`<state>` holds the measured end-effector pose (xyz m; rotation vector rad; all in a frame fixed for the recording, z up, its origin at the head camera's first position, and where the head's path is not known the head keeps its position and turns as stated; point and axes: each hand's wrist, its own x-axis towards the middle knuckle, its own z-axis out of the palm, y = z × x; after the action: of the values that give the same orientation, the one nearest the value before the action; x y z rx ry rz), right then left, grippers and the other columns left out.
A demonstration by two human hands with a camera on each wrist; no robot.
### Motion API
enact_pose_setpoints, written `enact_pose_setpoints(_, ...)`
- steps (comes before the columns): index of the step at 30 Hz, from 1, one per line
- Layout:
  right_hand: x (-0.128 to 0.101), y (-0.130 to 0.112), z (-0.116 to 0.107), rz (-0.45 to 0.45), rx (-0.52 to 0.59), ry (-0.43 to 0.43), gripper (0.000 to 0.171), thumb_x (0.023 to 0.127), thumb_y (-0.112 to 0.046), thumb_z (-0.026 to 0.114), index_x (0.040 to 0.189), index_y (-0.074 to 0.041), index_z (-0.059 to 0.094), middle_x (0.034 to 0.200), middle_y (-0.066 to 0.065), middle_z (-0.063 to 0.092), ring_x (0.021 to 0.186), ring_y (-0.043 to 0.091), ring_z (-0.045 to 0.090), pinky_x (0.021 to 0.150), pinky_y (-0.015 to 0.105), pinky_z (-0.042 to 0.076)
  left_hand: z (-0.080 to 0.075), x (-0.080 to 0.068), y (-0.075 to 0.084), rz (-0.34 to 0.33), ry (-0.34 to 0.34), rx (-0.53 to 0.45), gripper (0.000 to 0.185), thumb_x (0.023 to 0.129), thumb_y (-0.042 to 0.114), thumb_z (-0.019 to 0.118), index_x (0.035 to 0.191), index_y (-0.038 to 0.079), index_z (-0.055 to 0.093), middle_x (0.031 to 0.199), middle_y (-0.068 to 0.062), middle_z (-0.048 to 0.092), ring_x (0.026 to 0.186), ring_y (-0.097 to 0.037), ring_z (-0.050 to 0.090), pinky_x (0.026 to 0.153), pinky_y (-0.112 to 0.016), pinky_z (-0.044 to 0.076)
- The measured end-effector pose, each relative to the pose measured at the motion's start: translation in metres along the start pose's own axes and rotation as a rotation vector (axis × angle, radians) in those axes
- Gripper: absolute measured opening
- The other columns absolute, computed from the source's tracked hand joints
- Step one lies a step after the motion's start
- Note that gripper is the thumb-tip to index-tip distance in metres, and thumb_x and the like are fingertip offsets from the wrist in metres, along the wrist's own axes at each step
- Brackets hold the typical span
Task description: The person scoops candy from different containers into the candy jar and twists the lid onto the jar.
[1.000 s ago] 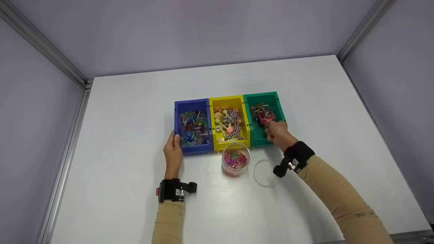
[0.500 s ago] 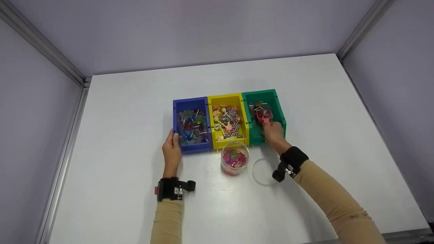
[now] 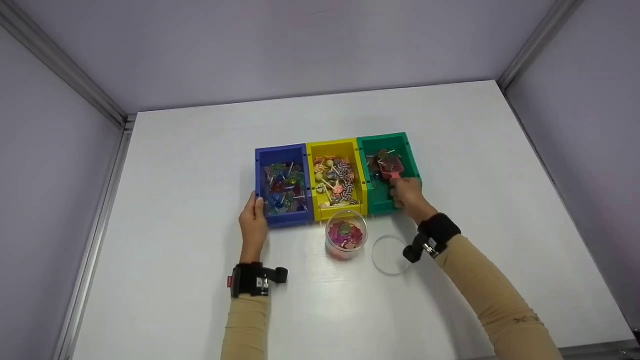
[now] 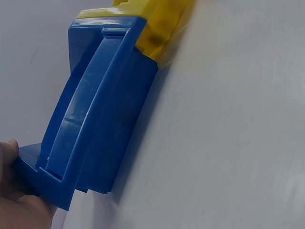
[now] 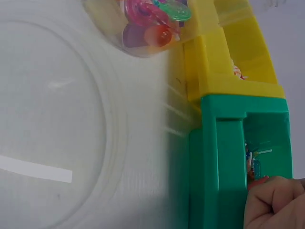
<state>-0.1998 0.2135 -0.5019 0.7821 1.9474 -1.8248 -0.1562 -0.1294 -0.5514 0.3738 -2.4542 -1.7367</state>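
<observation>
Looks partway. At worktop (image 3: 175, 250) centre, has green bin (image 3: 385, 207), plus blue bin (image 3: 288, 219) gripped in curled left hand (image 3: 254, 222). Toward front edge, has part-filled jar (image 3: 342, 255), lid (image 3: 390, 255) off. Inside green bin, holds scoop (image 3: 392, 171) in curled right hand (image 3: 411, 196); seems unemptied.

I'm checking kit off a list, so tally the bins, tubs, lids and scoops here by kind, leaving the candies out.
Bins: 3 (blue bin, yellow bin, green bin)
Clear tub: 1
Clear round lid: 1
Pinkish-red scoop: 1
Total: 6
</observation>
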Motion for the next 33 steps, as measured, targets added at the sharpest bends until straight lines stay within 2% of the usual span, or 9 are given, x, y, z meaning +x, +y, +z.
enact_pose_setpoints(2, 0.001, -0.001, 0.002, 0.015, -0.024, 0.01, 0.038, 0.102, -0.014, 0.036, 0.064, -0.014, 0.033, 0.05, -0.009, 0.03, 0.042, 0.005, 0.027, 0.041, 0.02, 0.024, 0.0, 0.0, -0.001, -0.001, -0.002, 0.0, 0.047, 0.105, 0.016, 0.04, 0.143, -0.01, 0.036, 0.148, -0.028, 0.039, 0.142, -0.039, 0.035, 0.12, -0.048, 0.032)
enact_pose_setpoints(8, 0.007, -0.002, 0.006, 0.0, -0.257, 0.118, 0.028, 0.1, -0.019, 0.039, 0.072, -0.014, 0.04, 0.054, -0.008, 0.036, 0.045, 0.006, 0.034, 0.043, 0.021, 0.03, 0.0, 0.0, -0.001, -0.016, -0.018, 0.004, 0.046, 0.105, 0.016, 0.04, 0.144, -0.009, 0.036, 0.149, -0.026, 0.039, 0.143, -0.037, 0.035, 0.12, -0.046, 0.032)
enact_pose_setpoints(10, 0.008, -0.003, 0.007, -0.005, -0.296, 0.121, 0.026, 0.1, -0.02, 0.039, 0.074, -0.013, 0.042, 0.055, -0.008, 0.037, 0.045, 0.006, 0.035, 0.043, 0.021, 0.03, -0.001, 0.0, -0.001, -0.015, -0.016, 0.006, 0.046, 0.105, 0.016, 0.04, 0.144, -0.009, 0.036, 0.149, -0.026, 0.039, 0.143, -0.037, 0.035, 0.12, -0.046, 0.031)
enact_pose_setpoints(12, 0.009, -0.006, 0.007, -0.001, -0.293, 0.107, 0.025, 0.1, -0.02, 0.039, 0.077, -0.013, 0.043, 0.056, -0.008, 0.037, 0.045, 0.006, 0.035, 0.043, 0.021, 0.03, -0.001, 0.001, -0.001, -0.01, -0.008, 0.012, 0.046, 0.105, 0.016, 0.04, 0.143, -0.009, 0.037, 0.148, -0.027, 0.04, 0.142, -0.038, 0.036, 0.12, -0.047, 0.032)
enact_pose_setpoints(18, 0.014, -0.01, 0.008, 0.054, -0.13, 0.078, 0.03, 0.101, -0.019, 0.037, 0.072, -0.014, 0.034, 0.056, -0.008, 0.033, 0.045, 0.005, 0.03, 0.043, 0.021, 0.026, -0.001, 0.001, 0.0, 0.003, -0.008, 0.024, 0.046, 0.104, 0.015, 0.041, 0.142, -0.01, 0.037, 0.147, -0.028, 0.041, 0.141, -0.039, 0.037, 0.12, -0.048, 0.032)
enact_pose_setpoints(20, 0.016, -0.008, 0.009, 0.055, -0.106, 0.082, 0.031, 0.101, -0.019, 0.037, 0.071, -0.014, 0.034, 0.056, -0.008, 0.033, 0.045, 0.005, 0.029, 0.043, 0.021, 0.026, -0.001, 0.001, 0.001, -0.002, -0.005, 0.021, 0.046, 0.104, 0.016, 0.041, 0.143, -0.01, 0.037, 0.147, -0.027, 0.041, 0.142, -0.039, 0.037, 0.12, -0.047, 0.032)
enact_pose_setpoints(28, 0.015, -0.001, 0.01, -0.008, -0.196, 0.118, 0.032, 0.101, -0.022, 0.038, 0.07, -0.014, 0.039, 0.054, -0.008, 0.036, 0.045, 0.006, 0.035, 0.042, 0.022, 0.03, 0.002, -0.001, 0.0, 0.022, 0.026, -0.021, 0.045, 0.103, 0.013, 0.042, 0.142, -0.011, 0.038, 0.147, -0.028, 0.041, 0.141, -0.039, 0.038, 0.119, -0.048, 0.034)
enact_pose_setpoints(33, 0.012, 0.001, 0.009, -0.041, -0.238, 0.14, 0.03, 0.1, -0.024, 0.04, 0.073, -0.014, 0.043, 0.056, -0.008, 0.038, 0.047, 0.005, 0.038, 0.043, 0.02, 0.032, 0.003, -0.001, -0.001, 0.008, 0.024, -0.051, 0.045, 0.103, 0.013, 0.043, 0.142, -0.01, 0.038, 0.147, -0.027, 0.041, 0.141, -0.038, 0.037, 0.119, -0.047, 0.033)
